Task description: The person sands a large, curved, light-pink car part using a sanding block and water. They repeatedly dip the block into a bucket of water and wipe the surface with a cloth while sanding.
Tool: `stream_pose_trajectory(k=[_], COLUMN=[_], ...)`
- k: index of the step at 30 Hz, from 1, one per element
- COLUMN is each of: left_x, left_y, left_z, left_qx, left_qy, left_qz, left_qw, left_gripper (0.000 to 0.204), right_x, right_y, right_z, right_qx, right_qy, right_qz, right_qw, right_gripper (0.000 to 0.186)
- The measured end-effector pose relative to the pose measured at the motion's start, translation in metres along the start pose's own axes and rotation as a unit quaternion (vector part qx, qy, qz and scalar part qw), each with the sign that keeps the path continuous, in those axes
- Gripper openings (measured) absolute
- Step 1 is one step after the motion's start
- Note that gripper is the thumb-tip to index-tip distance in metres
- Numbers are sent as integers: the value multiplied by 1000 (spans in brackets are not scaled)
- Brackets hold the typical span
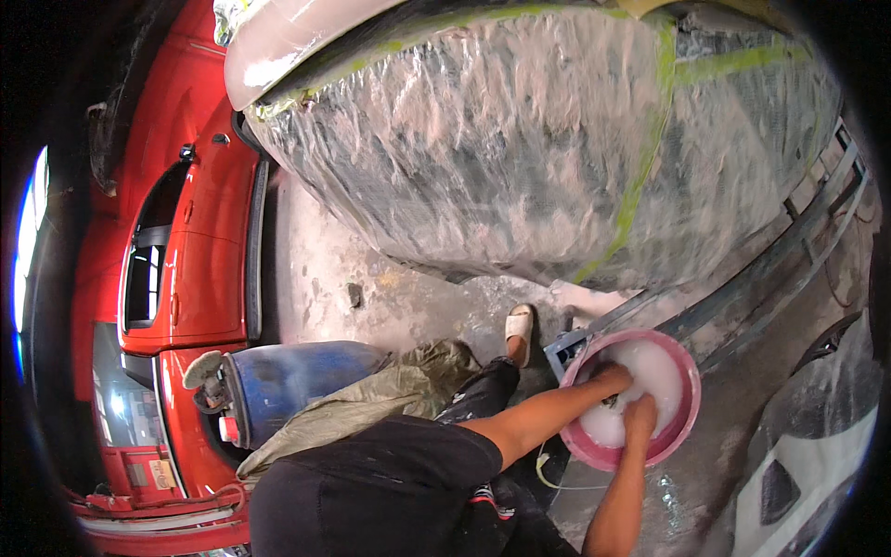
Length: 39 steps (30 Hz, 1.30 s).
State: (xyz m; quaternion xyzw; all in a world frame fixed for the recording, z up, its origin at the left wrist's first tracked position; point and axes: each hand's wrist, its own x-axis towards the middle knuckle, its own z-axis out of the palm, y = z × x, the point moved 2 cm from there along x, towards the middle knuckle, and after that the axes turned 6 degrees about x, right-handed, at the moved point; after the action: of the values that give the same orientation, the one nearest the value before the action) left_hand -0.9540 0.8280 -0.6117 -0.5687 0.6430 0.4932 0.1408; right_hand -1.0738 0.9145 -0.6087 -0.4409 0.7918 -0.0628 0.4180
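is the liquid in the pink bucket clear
No, the liquid is cloudy white around the left hand and the right hand, both inside the pink bucket.

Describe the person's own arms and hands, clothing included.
The left arm is bare below a short black sleeve. The right forearm is bare, any sleeve out of view. Left hand and right hand show no gloves; cloudy liquid partly hides both.
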Motion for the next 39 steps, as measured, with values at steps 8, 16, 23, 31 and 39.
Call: stream_pose_trajectory(k=[8,16,23,31,39], left_x=[-52,-4,-4,-90,-170], left_y=[31,-14,-4,59,45], left_z=[-54,-8,-15,-86,-171], left_qx=[28,-113,-66,7,-183], left_qy=[12,10,-61,-40,-119], left_qz=[-14,59,61,4,246], left_qw=[999,992,994,999,944], left_gripper=[47,49,51,95,89], right_x=[22,3,54,70,63], right_y=[21,3,45,46,10], right_z=[29,-1,58,77,49], right_qx=[-29,31,-54,117,236], right_qy=[92,85,-124,-41,3], right_qz=[-82,-156,7,-71,-241], right_qw=[992,984,991,990,941], right_gripper=[23,21,25,30,32])
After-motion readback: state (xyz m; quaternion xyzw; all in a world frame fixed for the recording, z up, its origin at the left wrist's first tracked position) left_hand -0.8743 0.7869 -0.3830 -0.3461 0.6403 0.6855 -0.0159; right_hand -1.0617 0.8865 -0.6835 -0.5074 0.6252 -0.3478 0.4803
